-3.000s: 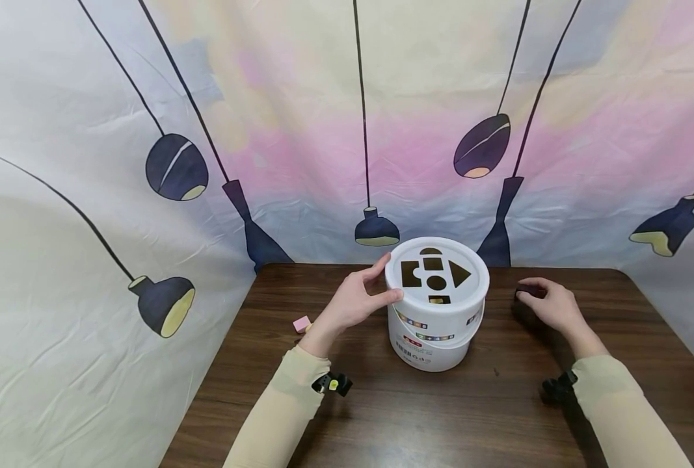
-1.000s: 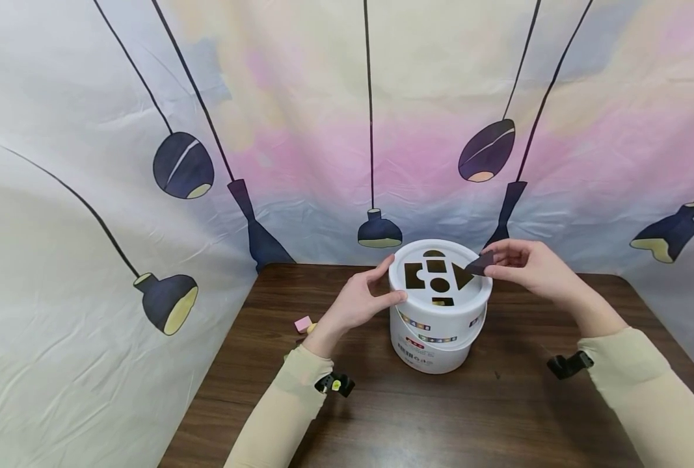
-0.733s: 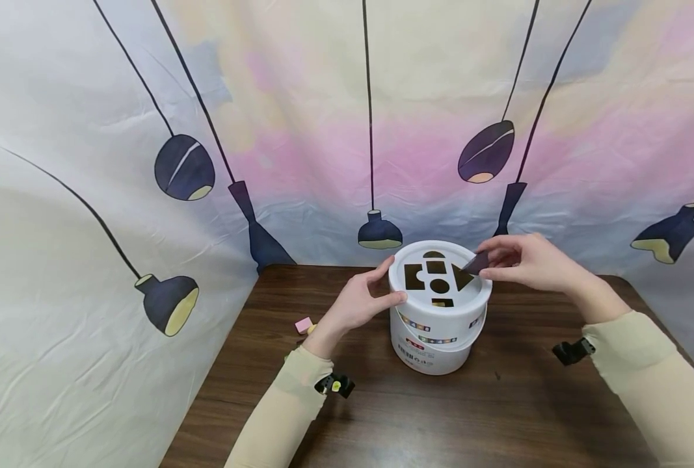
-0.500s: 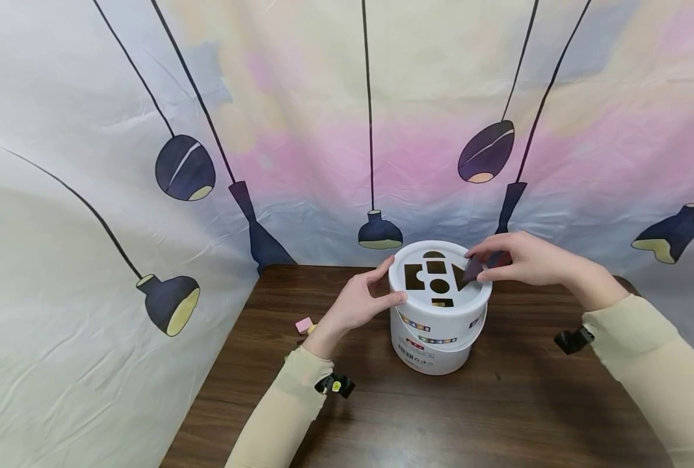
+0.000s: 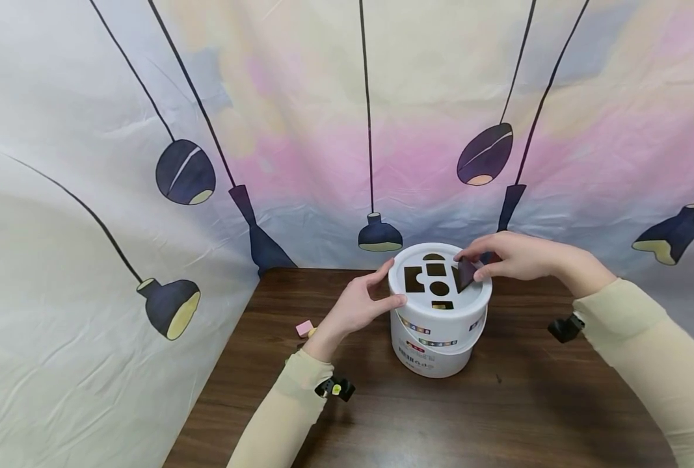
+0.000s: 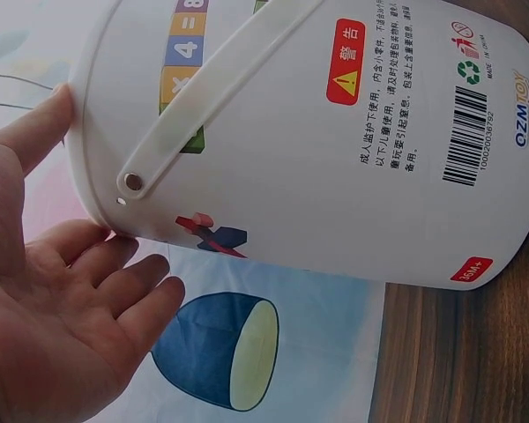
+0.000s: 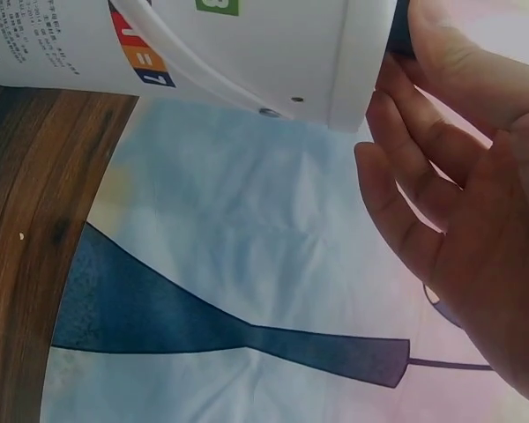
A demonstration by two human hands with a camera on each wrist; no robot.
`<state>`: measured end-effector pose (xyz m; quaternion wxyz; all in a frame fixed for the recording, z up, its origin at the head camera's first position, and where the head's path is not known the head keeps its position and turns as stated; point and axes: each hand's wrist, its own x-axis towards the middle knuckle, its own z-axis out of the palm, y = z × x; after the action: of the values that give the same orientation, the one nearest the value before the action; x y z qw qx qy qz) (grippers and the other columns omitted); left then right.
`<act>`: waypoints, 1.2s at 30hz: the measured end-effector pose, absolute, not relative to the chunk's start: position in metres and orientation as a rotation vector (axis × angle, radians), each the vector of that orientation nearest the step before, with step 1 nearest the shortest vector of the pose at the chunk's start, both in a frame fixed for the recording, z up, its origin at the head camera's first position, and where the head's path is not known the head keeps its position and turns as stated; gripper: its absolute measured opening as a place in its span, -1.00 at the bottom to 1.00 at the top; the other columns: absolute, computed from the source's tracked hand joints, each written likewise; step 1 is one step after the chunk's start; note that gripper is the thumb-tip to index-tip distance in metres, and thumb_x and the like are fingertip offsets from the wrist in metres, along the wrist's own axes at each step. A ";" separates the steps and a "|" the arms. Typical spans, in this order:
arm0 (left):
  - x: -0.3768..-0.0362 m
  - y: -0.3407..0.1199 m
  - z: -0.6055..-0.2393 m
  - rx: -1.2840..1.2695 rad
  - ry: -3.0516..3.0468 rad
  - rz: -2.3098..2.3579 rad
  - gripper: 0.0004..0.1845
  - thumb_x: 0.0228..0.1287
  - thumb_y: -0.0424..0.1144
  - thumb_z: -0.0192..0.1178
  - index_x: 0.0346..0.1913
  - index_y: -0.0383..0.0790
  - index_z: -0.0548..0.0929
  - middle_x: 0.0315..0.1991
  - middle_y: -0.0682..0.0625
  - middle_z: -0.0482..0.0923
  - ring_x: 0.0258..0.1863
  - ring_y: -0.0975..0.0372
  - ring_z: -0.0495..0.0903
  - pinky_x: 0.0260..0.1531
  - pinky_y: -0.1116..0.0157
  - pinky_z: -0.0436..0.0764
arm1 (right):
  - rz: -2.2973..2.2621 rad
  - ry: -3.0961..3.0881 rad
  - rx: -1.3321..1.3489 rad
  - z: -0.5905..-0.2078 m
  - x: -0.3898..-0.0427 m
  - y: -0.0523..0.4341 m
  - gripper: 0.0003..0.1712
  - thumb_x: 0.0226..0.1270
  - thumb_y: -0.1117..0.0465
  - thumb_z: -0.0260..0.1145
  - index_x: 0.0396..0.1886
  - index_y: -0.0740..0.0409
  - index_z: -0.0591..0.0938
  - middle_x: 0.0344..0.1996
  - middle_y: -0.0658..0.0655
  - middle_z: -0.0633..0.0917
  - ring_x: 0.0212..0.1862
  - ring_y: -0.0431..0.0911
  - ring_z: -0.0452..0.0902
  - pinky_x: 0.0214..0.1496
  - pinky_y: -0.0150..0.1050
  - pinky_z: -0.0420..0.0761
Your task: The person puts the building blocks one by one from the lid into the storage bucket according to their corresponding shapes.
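Note:
A white shape-sorter bucket point(image 5: 438, 331) stands on the dark wooden table point(image 5: 417, 416); its lid point(image 5: 425, 294) has several cut-out holes. My left hand point(image 5: 363, 300) holds the lid's left rim point(image 6: 84, 167), thumb on top and fingers below. My right hand point(image 5: 507, 257) pinches a dark triangular block point(image 5: 466, 272) standing upright over the triangle hole at the lid's right side. In the right wrist view only a dark edge of the block point(image 7: 399, 31) shows above the rim, by my thumb.
A small pink block point(image 5: 304, 328) lies on the table to the left of my left hand, with a yellowish piece beside it. A printed fabric backdrop point(image 5: 323, 130) closes in the table at the back and on the left.
My right hand lifted the dark block from the table at the right, carried it leftward to the lid and tipped it upright over the triangle hole. My left hand stayed on the rim.

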<state>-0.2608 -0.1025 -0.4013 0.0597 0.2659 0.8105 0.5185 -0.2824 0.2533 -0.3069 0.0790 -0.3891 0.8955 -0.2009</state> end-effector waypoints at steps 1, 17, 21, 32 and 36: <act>-0.261 -0.102 -0.402 0.807 2.454 1.572 -0.08 0.40 0.01 0.47 0.70 0.00 0.25 0.66 0.10 0.21 0.63 0.15 0.20 0.46 0.00 0.43 | -0.594 2.679 -1.168 -0.307 -0.283 0.252 -0.47 0.49 0.10 0.48 0.38 0.11 0.68 0.16 0.00 0.74 0.19 0.00 0.65 0.19 0.11 0.64; -0.262 -0.102 -0.403 0.819 2.452 1.585 -0.09 0.41 0.03 0.46 0.70 -0.01 0.26 0.66 0.09 0.22 0.62 0.14 0.22 0.49 0.02 0.38 | -0.576 2.672 -1.193 -0.309 -0.280 0.246 -0.45 0.46 0.14 0.50 0.39 0.13 0.68 0.01 -0.08 0.69 0.02 -0.05 0.59 0.06 0.01 0.63; -0.261 -0.101 -0.402 0.815 2.476 1.571 -0.09 0.39 0.02 0.47 0.69 -0.03 0.27 0.65 0.07 0.23 0.62 0.13 0.22 0.52 0.04 0.35 | -0.569 2.685 -1.198 -0.310 -0.280 0.244 -0.45 0.46 0.15 0.50 0.40 0.13 0.68 0.02 -0.07 0.67 -0.10 -0.11 0.54 -0.04 -0.06 0.60; -0.260 -0.101 -0.402 0.797 2.458 1.587 -0.09 0.40 -0.02 0.48 0.69 -0.02 0.27 0.65 0.08 0.22 0.61 0.15 0.23 0.48 0.05 0.40 | -0.577 2.713 -1.159 -0.316 -0.281 0.244 -0.40 0.44 0.22 0.52 0.44 0.19 0.64 0.21 0.07 0.70 -0.20 -0.18 0.56 -0.08 -0.17 0.62; -0.261 -0.101 -0.402 0.803 2.458 1.583 -0.09 0.40 0.00 0.47 0.69 -0.01 0.27 0.65 0.09 0.22 0.62 0.15 0.22 0.48 0.04 0.41 | -0.596 2.720 -1.165 -0.317 -0.280 0.245 -0.39 0.43 0.23 0.52 0.44 0.20 0.64 0.19 0.07 0.71 -0.19 -0.17 0.57 -0.09 -0.18 0.61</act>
<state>-0.2607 -0.1005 -0.4022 0.0547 0.2645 0.8095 0.5212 -0.2799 0.2449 -0.3174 0.0614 -0.3852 0.8994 -0.1972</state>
